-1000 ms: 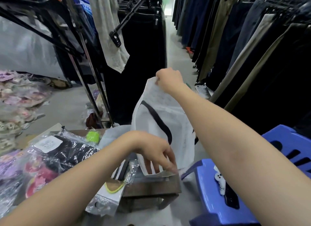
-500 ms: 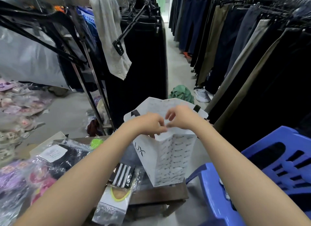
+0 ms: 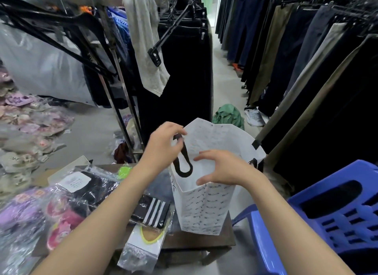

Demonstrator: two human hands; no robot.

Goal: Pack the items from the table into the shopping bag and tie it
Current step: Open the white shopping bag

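A white printed shopping bag (image 3: 204,211) stands upright and open on the right end of the brown wooden table (image 3: 194,240). One black handle loop (image 3: 184,164) hangs inside its mouth. My left hand (image 3: 163,145) pinches the bag's left rim near the handle. My right hand (image 3: 223,168) holds the near rim, fingers curled over the edge. Left of the bag lie packed items in clear plastic: black socks with white stripes (image 3: 153,209), a pack with a yellow-edged item (image 3: 147,238), a black garment with a white label (image 3: 90,184) and pink and purple goods (image 3: 41,215).
A blue plastic chair (image 3: 331,209) stands close on the right. Racks of hanging trousers (image 3: 296,55) line the right side and a dark clothes rack (image 3: 180,70) rises behind the table. Wrapped sandals (image 3: 24,131) cover the floor at left. A green cloth (image 3: 229,116) lies in the aisle.
The bag's mouth has been pulled apart and now stands wide open. My hands moved from pinching together at the top to separate sides of the rim.
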